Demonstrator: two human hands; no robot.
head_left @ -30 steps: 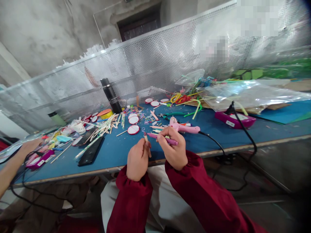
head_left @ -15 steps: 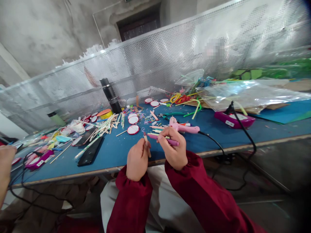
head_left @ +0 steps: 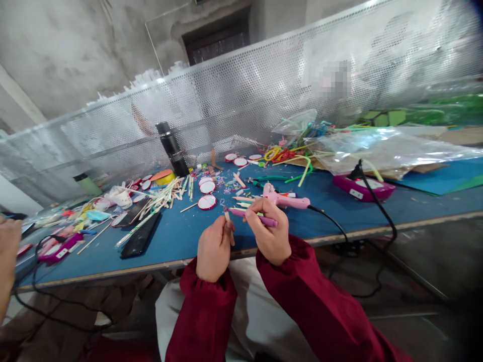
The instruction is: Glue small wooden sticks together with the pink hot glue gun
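Between the thumb and fingers of my left hand (head_left: 214,249) is a wooden craft stick (head_left: 227,217), held upright, its top end coloured dark pinkish. My right hand (head_left: 272,232) grips a purple marker pen (head_left: 240,213), its tip pointing left at the top of the stick and touching or nearly touching it. Just beyond my right hand lies a pink hot glue gun (head_left: 292,201), its cord running off to the right. Several other pens (head_left: 243,199) rest on the table behind the marker. White discs with red rims (head_left: 207,202) lie beyond my left hand.
Loose craft sticks (head_left: 171,193) and a black phone (head_left: 141,235) lie to the left, with a black bottle (head_left: 172,150) behind. Green-handled pliers (head_left: 269,178) sit past the glue gun. A purple power strip (head_left: 363,186) is at right. Another person's hand (head_left: 9,246) shows far left.
My hands and the marker hold almost the same pose, with only a tiny shift at the stick's tip. The other person's hand at far left has moved slightly.
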